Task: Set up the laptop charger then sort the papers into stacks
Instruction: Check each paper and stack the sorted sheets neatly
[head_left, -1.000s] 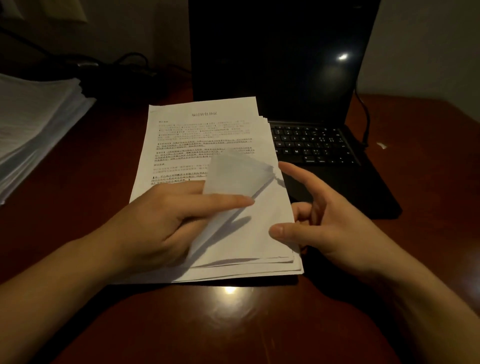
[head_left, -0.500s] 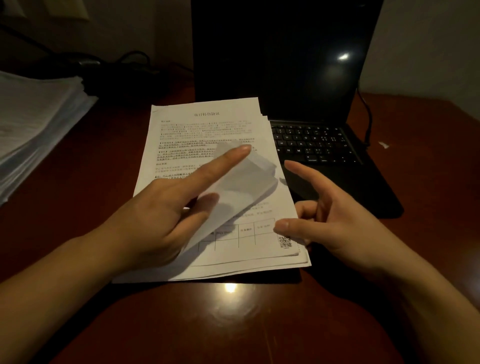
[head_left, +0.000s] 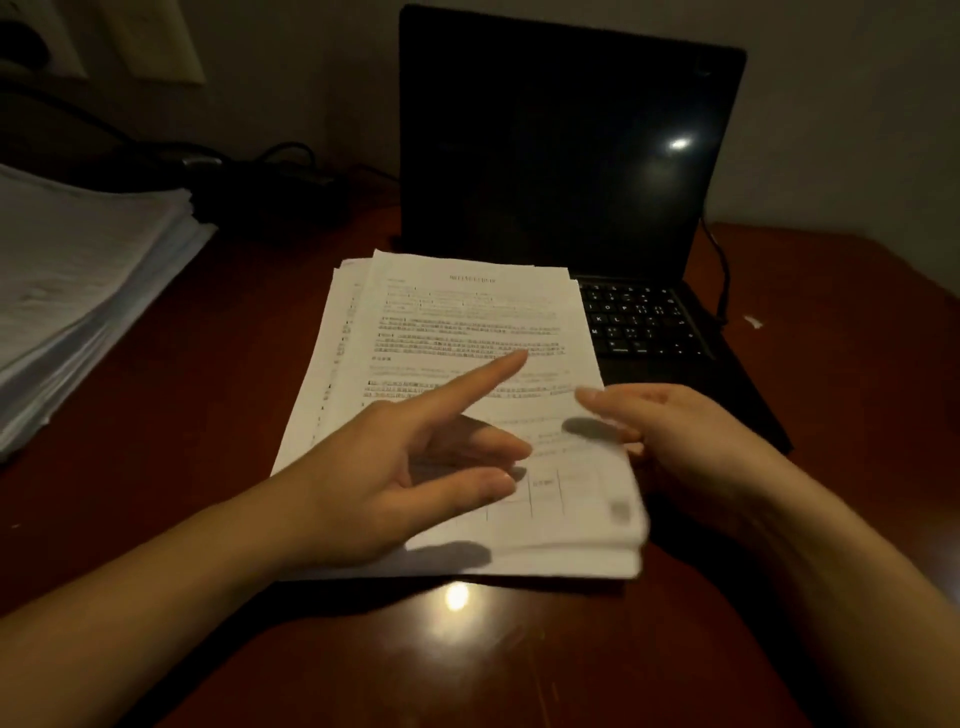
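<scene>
A stack of printed papers (head_left: 467, 322) lies on the dark red wooden table (head_left: 467, 649), partly over the left of an open black laptop (head_left: 561, 156) with a dark screen. My left hand (head_left: 405, 467) is over the stack's lower left, index finger straight and pointing across the top sheet, the other fingers loose. My right hand (head_left: 675, 441) is at the stack's right edge, thumb over the top sheet and fingers curled at the edge; the lower right corner there is blurred. A black charger cable (head_left: 723, 280) runs to the laptop's right side.
A second, thick pile of papers (head_left: 78, 280) sits at the left edge of the table. Black cables (head_left: 270, 166) lie at the back left below a wall socket plate (head_left: 31, 47). A small white scrap (head_left: 753, 322) lies right of the laptop.
The top sheet's folded-up corner has dropped flat and my left hand let it go, index finger still out. My right hand moved left onto the stack's right edge; the upper sheets shifted right.
</scene>
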